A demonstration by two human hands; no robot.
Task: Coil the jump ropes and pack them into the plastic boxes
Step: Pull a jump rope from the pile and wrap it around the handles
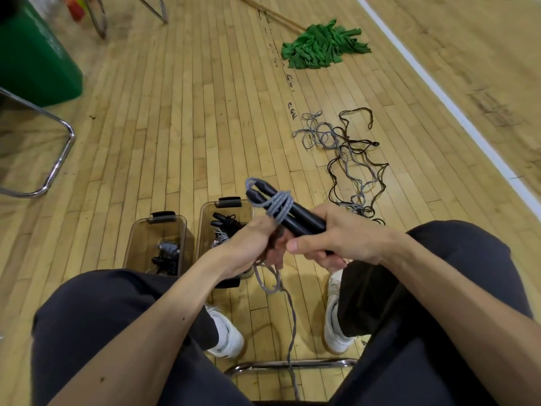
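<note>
**Grey rope half wrapped, both hands busy**

The right hand (pixel 345 238) grips the two black handles (pixel 295 215) side by side. The left hand (pixel 248 247) holds the grey rope (pixel 279 205) looped round them. Two plastic boxes (pixel 137 238) sit just under the left hand with coiled ropes inside. Loose ropes (pixel 351 162) lie on the floor beyond the right hand.

Grey jump rope (pixel 279 205) in loops around paired black handles (pixel 304 218), above two clear plastic boxes (pixel 137 244) of bundled ropes (pixel 168 249).
</note>
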